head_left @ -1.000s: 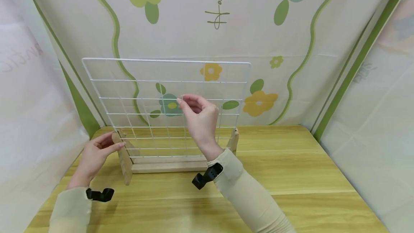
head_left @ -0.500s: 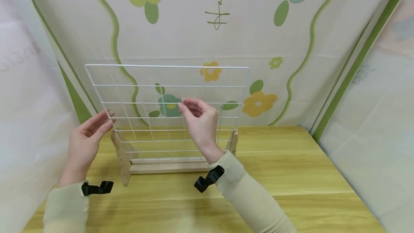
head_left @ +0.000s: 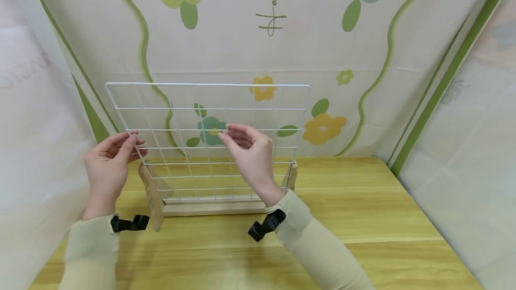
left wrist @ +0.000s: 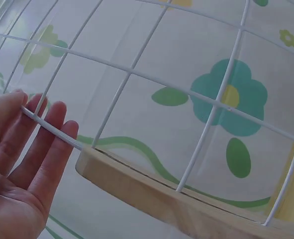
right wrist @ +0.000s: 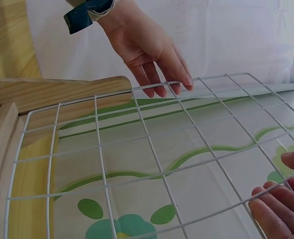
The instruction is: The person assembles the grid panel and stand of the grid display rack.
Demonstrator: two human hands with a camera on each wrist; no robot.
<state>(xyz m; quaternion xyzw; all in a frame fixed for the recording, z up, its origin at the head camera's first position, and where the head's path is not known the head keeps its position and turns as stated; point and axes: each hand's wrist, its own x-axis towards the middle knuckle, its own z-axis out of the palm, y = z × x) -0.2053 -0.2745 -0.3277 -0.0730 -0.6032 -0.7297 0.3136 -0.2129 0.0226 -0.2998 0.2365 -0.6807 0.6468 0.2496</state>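
A white wire grid panel point(head_left: 193, 84) stands in a pale wooden stand with a left upright point(head_left: 151, 196), a right upright point(head_left: 291, 176) and a bottom bar point(head_left: 213, 210). My left hand point(head_left: 106, 171) pinches the panel's left edge wire between thumb and index finger, above the left upright. In the left wrist view, the other fingers of that hand point(left wrist: 35, 164) lie behind the wire. Near the panel's middle, my right hand point(head_left: 253, 155) pinches a wire with thumb and fingertips. The panel's lower edge sits at the bottom bar; the right wrist view shows its side wire along the wooden upright point(right wrist: 62, 94).
The stand rests on a yellow wood-grain table point(head_left: 363, 218). Behind it hangs a pale cloth backdrop point(head_left: 225, 35) with flower prints. Cloth sides close in at left point(head_left: 36, 147) and right point(head_left: 475, 147). Each wrist wears a black camera mount.
My left hand has moved from the left wooden upright up to the panel's edge wire and now pinches it. The panel's top edge has dropped slightly. My right hand has stayed on its wire.
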